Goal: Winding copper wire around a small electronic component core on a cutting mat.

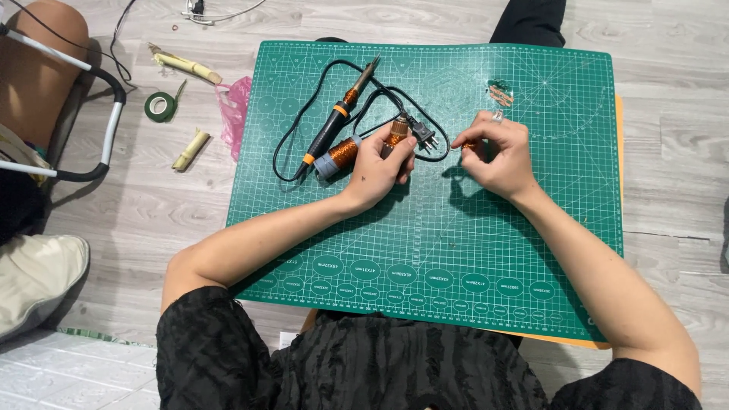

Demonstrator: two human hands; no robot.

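On the green cutting mat (531, 228), my left hand (377, 168) has fingers clamped on a copper wire spool (396, 134), long axis pointing away from me. Just right, my right hand (495, 156) pinches the wire end (468, 144). Soldering iron (340, 115) lies left.

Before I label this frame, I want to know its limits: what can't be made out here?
All in the head view:
- What the right hand pinches: too small, covered by its fingertips.
- The copper-coloured spool in the left hand: mostly hidden by the fingers.
- The small scraps on the green cutting mat: too small to identify.
- The white cable on the floor: cut off by the top edge.
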